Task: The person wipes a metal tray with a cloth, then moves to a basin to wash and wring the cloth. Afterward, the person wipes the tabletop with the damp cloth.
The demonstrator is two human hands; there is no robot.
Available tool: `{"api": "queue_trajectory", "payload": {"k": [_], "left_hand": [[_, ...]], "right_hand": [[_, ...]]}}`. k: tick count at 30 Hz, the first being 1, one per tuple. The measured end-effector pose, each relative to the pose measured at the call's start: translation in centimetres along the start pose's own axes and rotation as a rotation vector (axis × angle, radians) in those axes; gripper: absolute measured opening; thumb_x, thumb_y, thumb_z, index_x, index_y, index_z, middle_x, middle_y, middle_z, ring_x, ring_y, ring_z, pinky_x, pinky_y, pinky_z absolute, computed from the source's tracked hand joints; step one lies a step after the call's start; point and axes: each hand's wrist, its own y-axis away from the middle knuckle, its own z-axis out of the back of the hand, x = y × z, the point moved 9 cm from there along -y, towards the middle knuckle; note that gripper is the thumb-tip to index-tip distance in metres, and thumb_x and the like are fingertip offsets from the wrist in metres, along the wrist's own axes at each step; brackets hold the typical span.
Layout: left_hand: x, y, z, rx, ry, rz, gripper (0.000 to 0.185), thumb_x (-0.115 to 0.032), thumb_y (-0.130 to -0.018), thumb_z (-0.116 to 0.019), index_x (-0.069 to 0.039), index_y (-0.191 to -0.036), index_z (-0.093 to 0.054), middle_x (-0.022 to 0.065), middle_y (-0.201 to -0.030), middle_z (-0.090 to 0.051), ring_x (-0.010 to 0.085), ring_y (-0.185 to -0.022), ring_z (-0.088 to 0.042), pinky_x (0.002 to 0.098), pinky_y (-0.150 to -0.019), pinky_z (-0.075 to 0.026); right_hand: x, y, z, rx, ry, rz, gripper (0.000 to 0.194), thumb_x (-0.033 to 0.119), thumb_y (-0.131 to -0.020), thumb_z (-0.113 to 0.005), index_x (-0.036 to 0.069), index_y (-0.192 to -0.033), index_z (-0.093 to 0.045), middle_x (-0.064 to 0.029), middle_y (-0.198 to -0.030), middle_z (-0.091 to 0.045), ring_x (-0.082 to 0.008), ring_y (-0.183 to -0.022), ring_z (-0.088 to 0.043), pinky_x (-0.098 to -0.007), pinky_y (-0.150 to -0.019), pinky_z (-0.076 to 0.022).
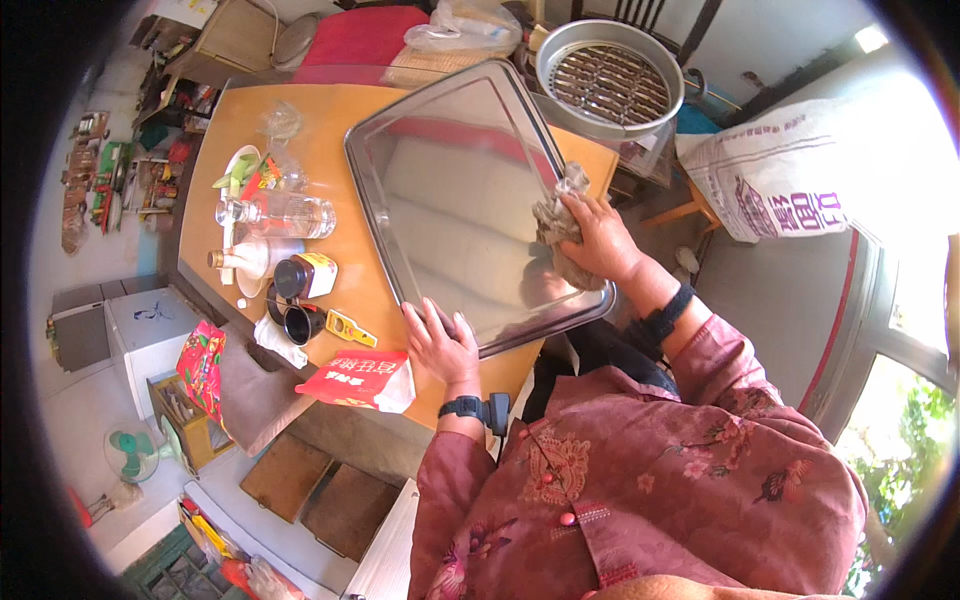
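Note:
A large rectangular metal tray [457,202] with a raised rim lies on the wooden table [330,112], its near right corner reaching past the table edge. My left hand [444,346] is on the tray's near left rim, fingers over the edge; its thumb side is partly hidden. In my right hand [604,240] is a crumpled grey-beige cloth [559,217], pressed against the tray's right rim. Left of my left hand lie a red and white packet [364,381] and a yellow peeler-like tool [351,328].
Left on the table stand a glass bottle [292,215], a dark-lidded jar [306,276], a black cup [303,324] and a plate [244,161] with green pieces. A round metal steamer [609,79] is beyond the tray; a printed white sack [780,172] stands at right.

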Motion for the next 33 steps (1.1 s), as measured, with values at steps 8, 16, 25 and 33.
{"api": "queue_trajectory", "payload": {"k": [8,16,25,33], "left_hand": [[-1.1,-0.5,-0.2,0.008,0.000,-0.151,0.059,-0.038,-0.088,-0.063,-0.012,-0.140,-0.053,0.0223,-0.152,-0.041,0.0418,-0.130,-0.048,0.0544,-0.103,-0.038],[-1.1,-0.8,-0.2,0.036,0.053,-0.164,0.059,-0.035,-0.086,-0.063,-0.011,-0.139,-0.054,0.0228,-0.154,-0.039,0.0426,-0.134,-0.045,0.0553,-0.107,-0.035],[-1.1,-1.0,-0.2,0.043,0.103,-0.166,0.059,-0.034,-0.086,-0.062,-0.008,-0.138,-0.055,0.0251,-0.152,-0.040,0.0440,-0.134,-0.044,0.0571,-0.109,-0.033],[-1.0,-1.0,-0.3,0.064,0.090,-0.169,0.060,-0.034,-0.087,-0.060,-0.008,-0.141,-0.052,0.0260,-0.151,-0.041,0.0438,-0.132,-0.046,0.0564,-0.107,-0.035]], "right_hand": [[0.5,12.4,0.1,0.150,0.006,-0.061,0.081,0.020,-0.071,-0.075,0.001,-0.142,-0.043,-0.0261,-0.146,-0.044,-0.0441,-0.125,-0.048,-0.0494,-0.107,-0.0403],[-0.3,7.6,0.2,-0.067,-0.021,-0.060,0.076,0.010,-0.074,-0.069,0.001,-0.144,-0.042,-0.0269,-0.144,-0.045,-0.0457,-0.126,-0.046,-0.0489,-0.109,-0.0379],[-5.2,-10.1,1.7,-0.250,0.071,-0.027,0.065,0.023,-0.076,-0.070,0.003,-0.135,-0.052,-0.0248,-0.134,-0.056,-0.0437,-0.122,-0.052,-0.0477,-0.108,-0.0393],[-8.8,-22.3,2.2,-0.206,0.205,-0.087,0.067,0.042,-0.075,-0.069,0.007,-0.131,-0.059,-0.0222,-0.127,-0.062,-0.0418,-0.118,-0.056,-0.0485,-0.102,-0.0463]]}}
